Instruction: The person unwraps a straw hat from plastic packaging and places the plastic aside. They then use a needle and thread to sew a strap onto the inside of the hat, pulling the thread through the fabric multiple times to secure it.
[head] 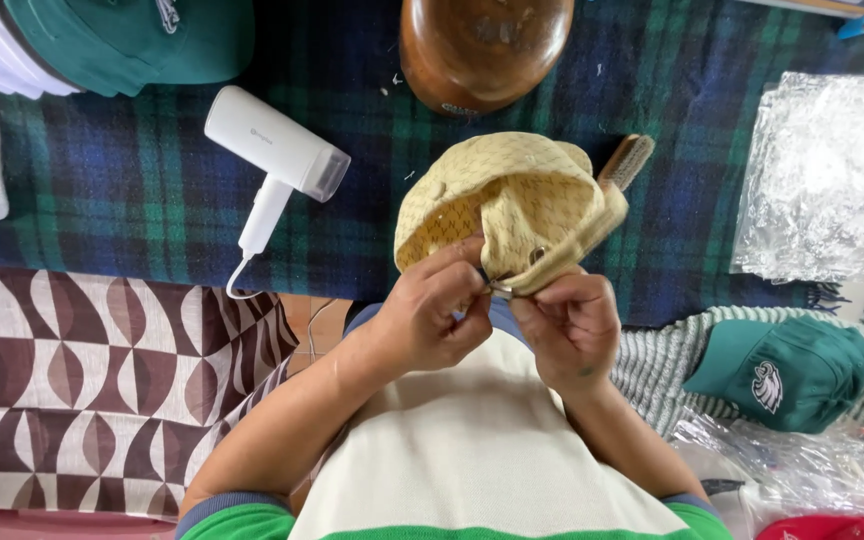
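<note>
Yellow cap point(512, 205), quilted fabric, held upside down above the plaid blanket point(132, 190), directly in front of the person's chest. Left hand point(432, 310) and right hand point(572, 320) are close together at the cap's rear edge; fingers of both pinch the strap and small metal buckle point(500, 286). Wooden hat block point(482, 45) sits beyond the cap. White handheld steamer point(272, 155) lies to the left. Brush point(627, 160) is just behind the cap. Green cap point(782, 370) rests at right
</note>
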